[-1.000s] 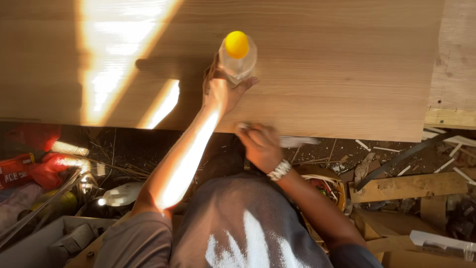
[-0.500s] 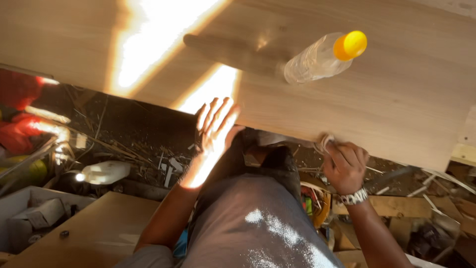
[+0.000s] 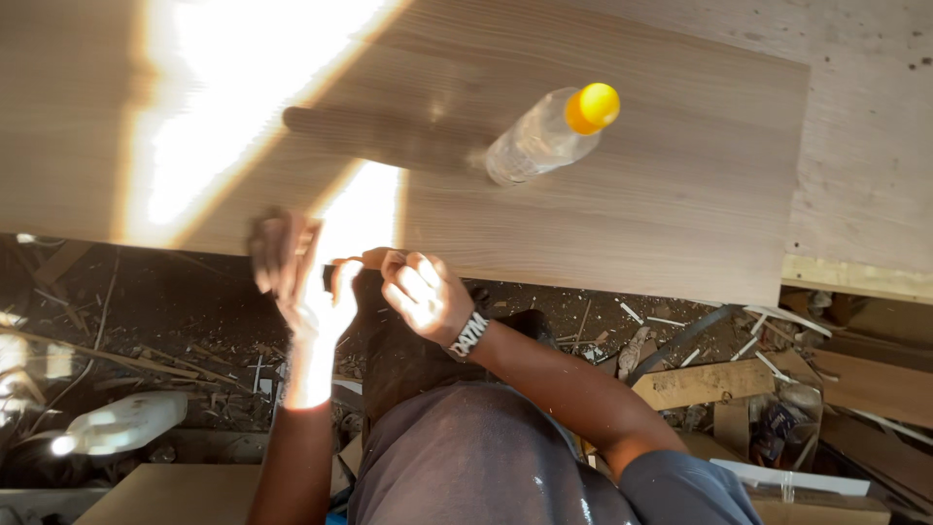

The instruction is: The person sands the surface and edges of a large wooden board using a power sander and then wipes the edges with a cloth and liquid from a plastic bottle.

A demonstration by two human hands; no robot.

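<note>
Meeting just below the near edge of the wooden board [image 3: 603, 224], both hands worked at one small dark object [image 3: 328, 277], too blurred to identify. Left hand [image 3: 292, 277] was raised, fingers spread apart, motion-smeared, object at its palm. Right hand [image 3: 423, 297] had fingers curled together, fingertips seemingly pinching toward that object; grip unclear. A beaded wristband [image 3: 469, 335] with pale blocks sat on the right wrist. Board was smooth light veneer, fine grain, strong sun patch. Clear plastic bottle [image 3: 544, 136], yellow cap, stood on it, well apart. White jug [image 3: 126, 423] lay on the littered floor with wood offcuts [image 3: 700, 384].
</note>
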